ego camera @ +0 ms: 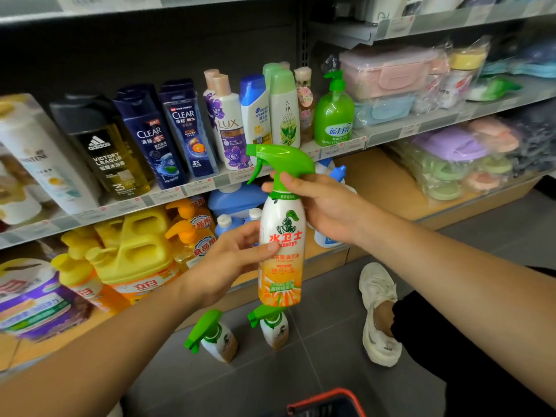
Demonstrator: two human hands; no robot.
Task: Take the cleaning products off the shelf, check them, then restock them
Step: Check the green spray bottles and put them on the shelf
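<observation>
Spray bottle [281,251], head view: white and orange body with a green trigger head, held upright in the air before the front edge of the lower shelf [376,188], label facing the camera. The right hand [325,206] grips the neck just under the trigger head, its fingers curled round the far side, where their tips are hidden. The left hand [234,260] holds the body at mid-label, thumb pressed on the front and the other fingers hidden behind the bottle. Two more spray bottles of the same kind stand on the floor tiles below: one [216,335] to the left, the other [272,325] partly covered at its trigger by the held bottle's base; both labels are too blurred to read. On the lower shelf, yellow jugs [135,245] stand toward the left end and blue bottles [234,203] behind the hands, largely hidden. The shelf above carries shampoo bottles [180,130] along its front edge; its price tags are illegible. A basket [328,401] is cut off by the bottom border.
</observation>
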